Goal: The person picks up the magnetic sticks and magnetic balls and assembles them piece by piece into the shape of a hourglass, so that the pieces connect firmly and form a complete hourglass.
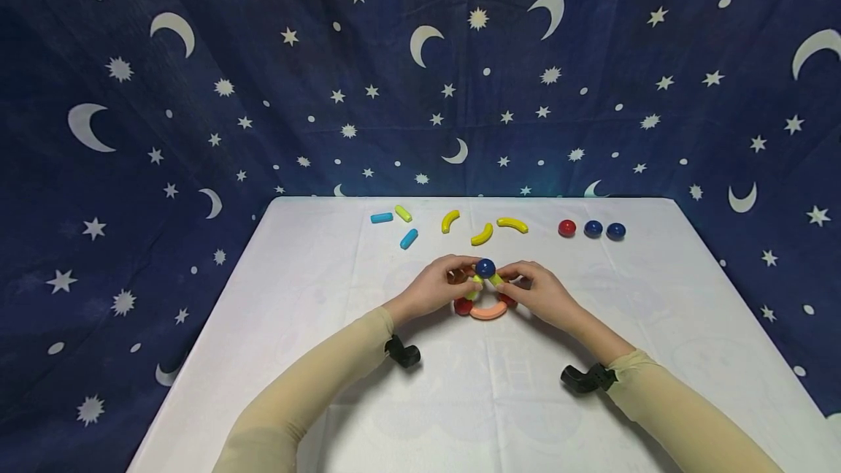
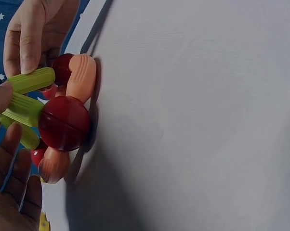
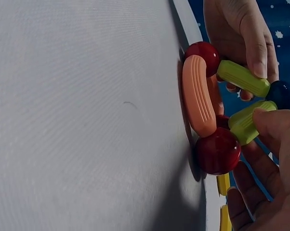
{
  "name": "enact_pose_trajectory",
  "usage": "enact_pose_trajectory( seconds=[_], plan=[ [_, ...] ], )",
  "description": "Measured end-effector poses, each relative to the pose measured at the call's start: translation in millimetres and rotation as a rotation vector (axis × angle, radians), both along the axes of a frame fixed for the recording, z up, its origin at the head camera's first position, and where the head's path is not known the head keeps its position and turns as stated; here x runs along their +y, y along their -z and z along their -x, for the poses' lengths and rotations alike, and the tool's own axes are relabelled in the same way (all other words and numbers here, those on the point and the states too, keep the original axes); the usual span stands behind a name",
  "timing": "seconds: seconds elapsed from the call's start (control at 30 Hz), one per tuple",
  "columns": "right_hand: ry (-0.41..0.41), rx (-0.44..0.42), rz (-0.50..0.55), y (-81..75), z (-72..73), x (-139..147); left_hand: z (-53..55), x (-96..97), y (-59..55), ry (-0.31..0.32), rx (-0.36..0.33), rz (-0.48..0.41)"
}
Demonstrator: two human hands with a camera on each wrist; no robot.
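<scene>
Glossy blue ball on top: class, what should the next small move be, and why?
Probably press the lime-green ribbed rods gently towards the glossy blue ball: the left hand and right hand each pinch a rod, and the rods slope up to it from shiny red balls, so a loose joint might let it drop.

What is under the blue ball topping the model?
Under the blue ball, lime rods slope down to red balls, linked by curved orange pieces. In the head view, the left grip and right grip hide parts of these.

3 ea. loose balls (image 1: 593, 229), rods (image 1: 381, 218), curves (image 1: 482, 234)
</scene>
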State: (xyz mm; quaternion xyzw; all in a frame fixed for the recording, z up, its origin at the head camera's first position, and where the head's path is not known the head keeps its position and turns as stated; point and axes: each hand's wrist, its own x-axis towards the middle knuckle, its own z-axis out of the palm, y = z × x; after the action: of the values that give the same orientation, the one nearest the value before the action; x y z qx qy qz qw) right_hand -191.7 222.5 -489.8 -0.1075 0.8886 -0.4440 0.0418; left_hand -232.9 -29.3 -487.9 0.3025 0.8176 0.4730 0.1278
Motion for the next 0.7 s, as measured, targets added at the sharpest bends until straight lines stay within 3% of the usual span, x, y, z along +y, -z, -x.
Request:
enact_pose_trajectory(
  seconds=[0.47, 0.7],
  plan=[
    [0.002, -0.013, 0.024, 5.4, 2.9, -7, 3.6, -12.6, 2.2, -0.049, 0.025, 0.043],
    [0.024, 0.020, -0.015, 11.7, 19.6, 6, -1.9, -25.7, 8.3, -0.076, 0.117, 0.227]
  ],
)
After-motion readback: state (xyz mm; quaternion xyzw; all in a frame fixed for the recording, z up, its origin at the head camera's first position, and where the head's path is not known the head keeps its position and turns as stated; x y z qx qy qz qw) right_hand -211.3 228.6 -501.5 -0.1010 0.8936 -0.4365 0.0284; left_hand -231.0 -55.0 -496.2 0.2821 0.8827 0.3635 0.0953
